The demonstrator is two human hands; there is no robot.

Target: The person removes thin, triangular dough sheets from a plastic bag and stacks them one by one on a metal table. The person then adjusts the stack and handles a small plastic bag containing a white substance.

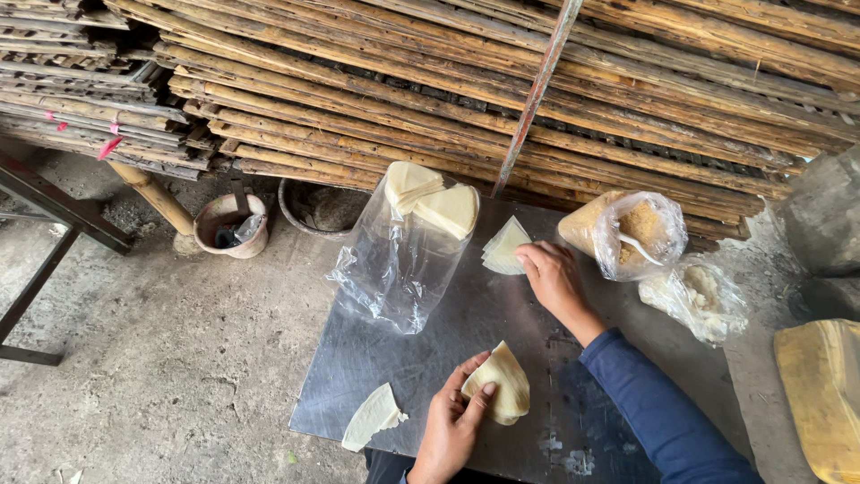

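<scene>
My left hand (452, 421) holds a folded, pale dough wrapper (502, 384) low over a metal tabletop (466, 323). My right hand (551, 276) reaches forward, its fingers on a small stack of triangular wrappers (502, 248). Another flat wrapper piece (372, 417) lies near the table's near left corner. A clear plastic bag (403, 260) stands at the far left of the table, with more pale wrappers (430, 202) at its top.
Two plastic bags sit at the far right: one with brown crumbly filling (640, 229), one with pale filling (703, 296). Stacked bamboo racks (502, 90) fill the background. A small pot (231, 224) and a bowl (322, 208) rest on the concrete floor. A yellow object (824, 394) is at right.
</scene>
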